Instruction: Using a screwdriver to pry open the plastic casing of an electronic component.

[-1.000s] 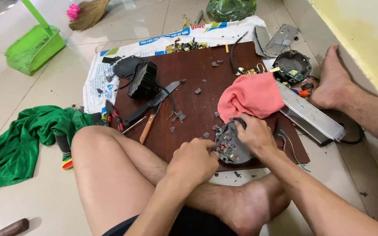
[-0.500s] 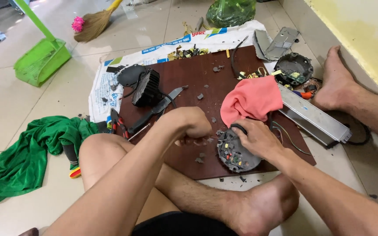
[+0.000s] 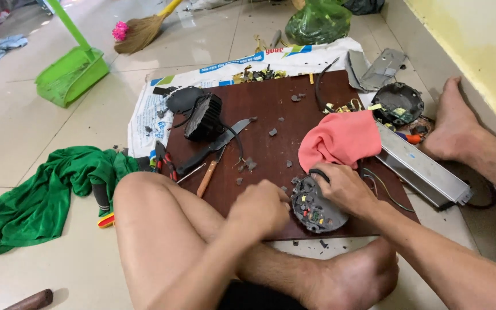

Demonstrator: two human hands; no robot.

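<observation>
- Round circuit board [image 3: 317, 208]: dark disc studded with small components, lying at the near right edge of the brown wooden board [image 3: 271, 123], just beside the pink cloth [image 3: 340, 138].
- Right hand [image 3: 345, 186]: rests on the disc's far right rim, fingers curled over the edge and gripping it.
- Left hand [image 3: 259, 206]: closed in a loose fist, touching the disc's left side; whether anything is pinched inside cannot be told.
- Knife [image 3: 216, 144] and wooden-handled screwdriver [image 3: 209, 175]: lie to the left on the board, apart from both hands.
- Black finned housing [image 3: 203, 117]: far left of the board.
- Grey metal casing [image 3: 420, 169]: right of the board, on the floor.
- Green cloth [image 3: 47, 192]: well to the left.
</observation>
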